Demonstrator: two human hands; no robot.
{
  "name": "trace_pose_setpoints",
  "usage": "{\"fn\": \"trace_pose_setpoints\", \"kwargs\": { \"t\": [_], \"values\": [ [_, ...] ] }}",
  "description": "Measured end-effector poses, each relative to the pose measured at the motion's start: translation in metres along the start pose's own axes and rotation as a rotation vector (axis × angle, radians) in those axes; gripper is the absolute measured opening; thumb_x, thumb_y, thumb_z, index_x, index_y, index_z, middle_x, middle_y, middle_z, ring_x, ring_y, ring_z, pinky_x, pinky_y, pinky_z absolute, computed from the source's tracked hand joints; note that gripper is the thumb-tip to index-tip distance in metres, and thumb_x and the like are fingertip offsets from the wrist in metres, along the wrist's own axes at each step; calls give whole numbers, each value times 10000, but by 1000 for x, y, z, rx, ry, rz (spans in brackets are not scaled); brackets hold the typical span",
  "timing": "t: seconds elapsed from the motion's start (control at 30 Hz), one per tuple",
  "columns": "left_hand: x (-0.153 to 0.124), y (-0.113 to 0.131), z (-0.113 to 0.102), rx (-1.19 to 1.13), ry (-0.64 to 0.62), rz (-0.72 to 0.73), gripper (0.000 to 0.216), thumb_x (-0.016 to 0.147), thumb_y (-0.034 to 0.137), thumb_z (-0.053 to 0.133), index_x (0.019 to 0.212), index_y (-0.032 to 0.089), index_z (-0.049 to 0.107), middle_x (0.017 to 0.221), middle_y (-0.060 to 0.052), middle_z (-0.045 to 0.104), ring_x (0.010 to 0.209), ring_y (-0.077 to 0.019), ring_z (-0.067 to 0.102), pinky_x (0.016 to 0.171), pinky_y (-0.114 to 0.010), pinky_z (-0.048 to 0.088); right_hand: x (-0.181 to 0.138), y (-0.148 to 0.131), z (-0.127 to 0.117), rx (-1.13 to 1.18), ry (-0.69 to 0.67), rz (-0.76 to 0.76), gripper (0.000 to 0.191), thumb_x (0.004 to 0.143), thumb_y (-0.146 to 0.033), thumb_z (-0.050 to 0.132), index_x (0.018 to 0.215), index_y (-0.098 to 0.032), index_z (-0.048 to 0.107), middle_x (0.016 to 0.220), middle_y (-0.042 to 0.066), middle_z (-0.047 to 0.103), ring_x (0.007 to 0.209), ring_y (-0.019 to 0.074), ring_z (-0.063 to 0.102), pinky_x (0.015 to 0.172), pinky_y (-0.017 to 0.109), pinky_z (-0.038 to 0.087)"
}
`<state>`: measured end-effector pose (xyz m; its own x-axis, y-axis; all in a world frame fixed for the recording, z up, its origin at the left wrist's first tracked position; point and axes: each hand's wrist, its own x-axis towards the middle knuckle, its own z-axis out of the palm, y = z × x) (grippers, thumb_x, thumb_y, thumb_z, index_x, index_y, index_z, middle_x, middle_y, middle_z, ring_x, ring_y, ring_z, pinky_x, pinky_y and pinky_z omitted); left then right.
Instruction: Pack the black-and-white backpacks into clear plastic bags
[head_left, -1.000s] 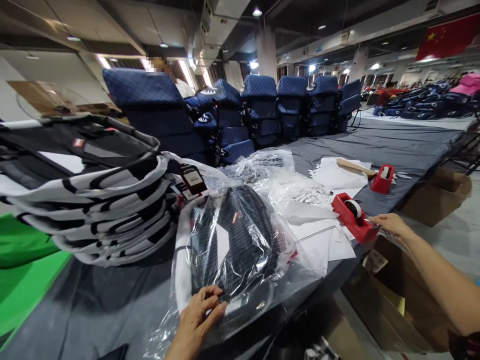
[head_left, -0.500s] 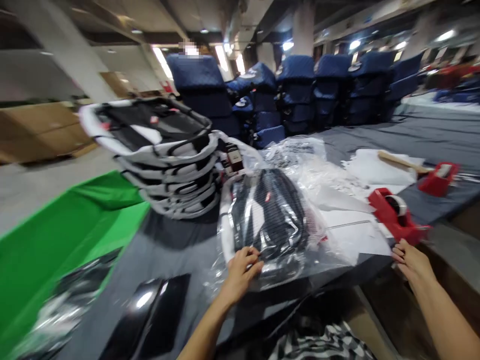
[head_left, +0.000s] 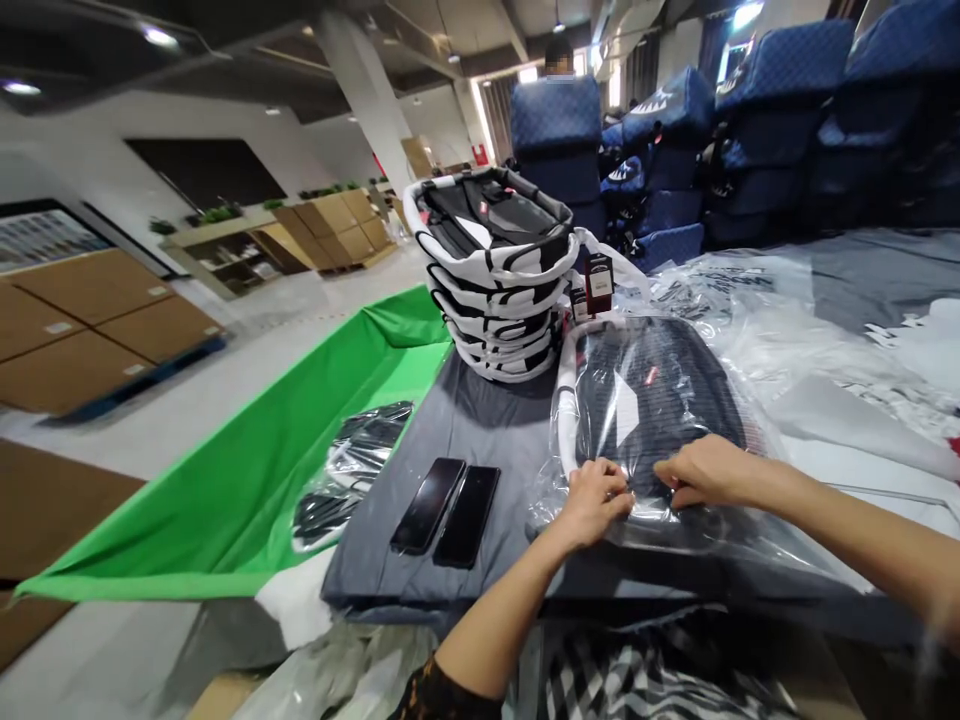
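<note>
A black and white backpack in a clear plastic bag [head_left: 652, 400] lies flat on the grey table [head_left: 480, 420] in front of me. My left hand [head_left: 595, 498] presses on the bag's near edge with its fingers curled onto the plastic. My right hand [head_left: 705, 470] lies on the same edge just to the right, fingers bent down on the plastic. The two hands nearly touch. Behind the bagged backpack stands a stack of black and white backpacks [head_left: 495, 270] with a hang tag [head_left: 598, 280].
Two black phones [head_left: 448, 505] lie side by side left of the bag. A green cloth bin [head_left: 247, 460] with bagged items [head_left: 352, 470] stands at the table's left. Loose plastic bags [head_left: 757, 310] spread to the right. Blue backpacks [head_left: 675, 130] are piled at the back. Cardboard boxes [head_left: 90, 320] sit far left.
My right hand left the red tape dispenser and came onto the bagged backpack beside my left hand. My head turned left, so the dispensers went out of view and the phones and bin appeared.
</note>
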<state>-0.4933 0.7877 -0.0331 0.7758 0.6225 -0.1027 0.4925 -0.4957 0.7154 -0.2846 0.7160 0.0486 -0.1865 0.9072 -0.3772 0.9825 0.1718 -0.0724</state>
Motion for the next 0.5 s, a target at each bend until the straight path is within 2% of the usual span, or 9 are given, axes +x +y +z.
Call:
{"fn": "trace_pose_setpoints", "kwargs": {
  "t": [0.1, 0.2, 0.27, 0.33, 0.43, 0.5],
  "values": [
    [0, -2, 2, -3, 1, 21, 173, 893, 231, 656, 725, 196, 669, 1137, -14, 643, 1118, -216, 535, 1016, -425, 348, 1, 14, 4, 18, 33, 219, 349, 785, -506, 760, 854, -247, 537, 785, 18, 678, 727, 233, 645, 551, 280, 232],
    [1, -4, 6, -6, 17, 41, 188, 904, 224, 647, 719, 198, 659, 1125, -16, 646, 1119, -224, 530, 1007, -428, 350, -18, 16, 14, 90, 155, 319, 322, 864, -481, 682, 781, -242, 483, 718, 1, 652, 659, 203, 610, 554, 280, 256],
    [2, -5, 8, 3, 28, 49, 190, 910, 218, 647, 721, 199, 653, 1122, -17, 645, 1125, -232, 525, 1004, -431, 351, -27, 5, 25, 120, 234, 263, 275, 873, -391, 681, 768, -236, 479, 732, -12, 651, 651, 180, 603, 567, 274, 270],
    [0, -7, 6, 3, 15, 76, 191, 922, 229, 650, 733, 197, 646, 1134, -21, 644, 1124, -231, 528, 1009, -430, 353, -28, -8, 38, 115, 247, 175, 275, 813, -340, 753, 780, -234, 503, 802, -11, 667, 694, 181, 623, 568, 271, 265],
    [-11, -16, -7, -11, -12, 200, 144, 924, 300, 696, 824, 207, 650, 1202, -34, 643, 1176, -226, 528, 1059, -414, 338, -18, -18, 54, 80, 219, 102, 338, 727, -342, 837, 790, -234, 523, 840, -7, 670, 728, 199, 641, 551, 282, 229],
    [-23, -26, -20, 55, 44, 259, 150, 908, 331, 733, 865, 215, 648, 1234, -34, 651, 1276, -248, 485, 1138, -450, 255, -10, -16, 61, 89, 230, 75, 349, 726, -370, 840, 791, -235, 525, 810, -14, 659, 713, 199, 636, 549, 285, 228]
  ]
}}
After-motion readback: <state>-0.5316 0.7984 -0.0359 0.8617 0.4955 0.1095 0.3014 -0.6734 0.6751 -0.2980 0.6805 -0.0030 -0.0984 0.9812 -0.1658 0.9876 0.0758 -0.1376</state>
